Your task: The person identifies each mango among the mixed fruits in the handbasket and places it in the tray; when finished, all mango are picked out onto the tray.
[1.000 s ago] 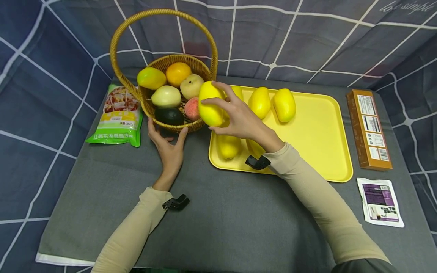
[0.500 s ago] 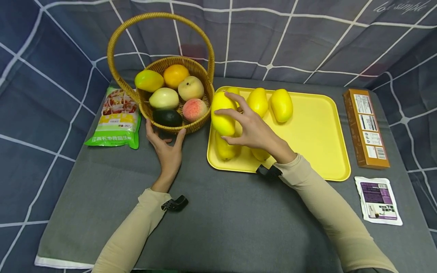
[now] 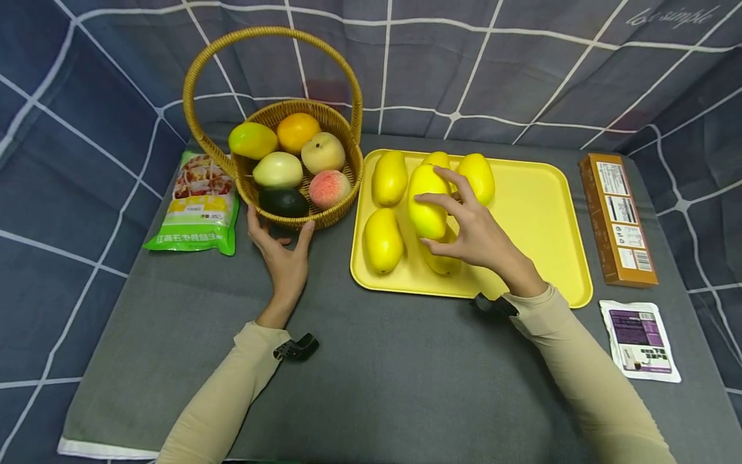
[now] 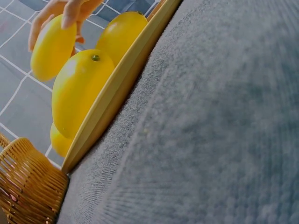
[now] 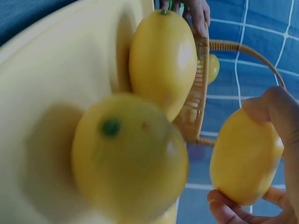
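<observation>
In the head view my right hand [image 3: 475, 232] pinches a yellow mango [image 3: 428, 203] between thumb and fingers, above the yellow tray [image 3: 539, 245]. The same held mango [image 5: 245, 158] shows at the right of the right wrist view. Several other mangoes lie on the tray, among them one at the front left [image 3: 383, 240] and one behind it [image 3: 390, 177]; two are partly covered by the hand and its mango. My left hand [image 3: 284, 264] touches the front of the wicker basket [image 3: 356, 183], thumb and index finger spread; its other fingers are mostly hidden.
The basket holds an orange [image 3: 298, 132], a peach [image 3: 329, 189], a dark avocado [image 3: 283, 202] and other fruit beneath its tall handle. Left of it lies a green food bag [image 3: 197, 206]. A brown box [image 3: 619, 219] and a white-and-purple pouch [image 3: 640, 340] lie right of the tray.
My right hand has carried the mango rightward, from beside the basket's rim to over the middle-left of the tray. The left hand has stayed at the basket.
</observation>
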Motion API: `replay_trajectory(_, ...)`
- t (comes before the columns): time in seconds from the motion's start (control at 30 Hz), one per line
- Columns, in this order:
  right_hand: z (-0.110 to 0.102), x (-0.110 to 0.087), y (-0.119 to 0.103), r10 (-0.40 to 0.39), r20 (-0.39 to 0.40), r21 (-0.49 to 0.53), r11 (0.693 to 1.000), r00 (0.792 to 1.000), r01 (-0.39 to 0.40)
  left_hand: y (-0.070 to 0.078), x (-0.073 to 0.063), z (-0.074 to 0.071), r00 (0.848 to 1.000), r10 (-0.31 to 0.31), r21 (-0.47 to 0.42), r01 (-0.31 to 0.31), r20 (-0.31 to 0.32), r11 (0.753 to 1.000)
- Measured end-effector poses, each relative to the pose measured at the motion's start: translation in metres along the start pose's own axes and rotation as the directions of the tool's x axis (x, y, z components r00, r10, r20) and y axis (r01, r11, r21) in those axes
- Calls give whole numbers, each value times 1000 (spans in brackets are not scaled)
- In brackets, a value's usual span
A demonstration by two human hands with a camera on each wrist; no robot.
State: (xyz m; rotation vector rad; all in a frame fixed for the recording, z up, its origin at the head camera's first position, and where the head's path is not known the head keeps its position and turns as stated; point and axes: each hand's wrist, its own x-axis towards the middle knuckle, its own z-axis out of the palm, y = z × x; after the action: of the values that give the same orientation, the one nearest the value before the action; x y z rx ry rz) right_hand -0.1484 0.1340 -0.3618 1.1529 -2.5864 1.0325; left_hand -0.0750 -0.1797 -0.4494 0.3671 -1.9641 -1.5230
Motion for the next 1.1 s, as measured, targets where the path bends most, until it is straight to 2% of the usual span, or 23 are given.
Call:
replay_trajectory(0.2, -14, -23, 16, 64, -30, -27, 998, 998, -64, 0, -1, 0, 1000, -4, -10, 4, -3, 1000)
replay_trajectory(0.4, -22, -45, 32, 137, -28, -52, 989, 990, -138, 0, -1, -1, 1000, -13, 13, 13, 0, 1000)
replay_trajectory(0.67, -21, -69, 46, 218, 32, -67, 974, 976, -215, 3, 0, 0, 1000, -13, 2, 13, -3, 1000)
replay_trajectory(0.77, -19, -75, 49, 244, 58, -67, 969, 968, -240, 17, -1, 0, 1000, -16, -8, 16, -1, 1000)
replay_trajectory(0.87, -18, -80, 53, 270, 84, -54, 962, 959, -266, 19, -1, 1, 1000, -19, -12, 19, -4, 1000)
replay_trajectory(0.9, -17, -81, 54, 277, 96, -49, 961, 956, -274, 18, -1, 1, 1000, -21, -9, 21, -4, 1000)
replay_trajectory(1.0, -16, -85, 56, 280, 129, -41, 960, 951, -277, 4, 0, 1, 1000, -18, -9, 18, -9, 1000)
replay_trajectory(1.1, -15, -88, 57, 259, 148, -41, 966, 954, -256, 1, 0, 0, 1000, -17, -10, 17, -10, 1000)
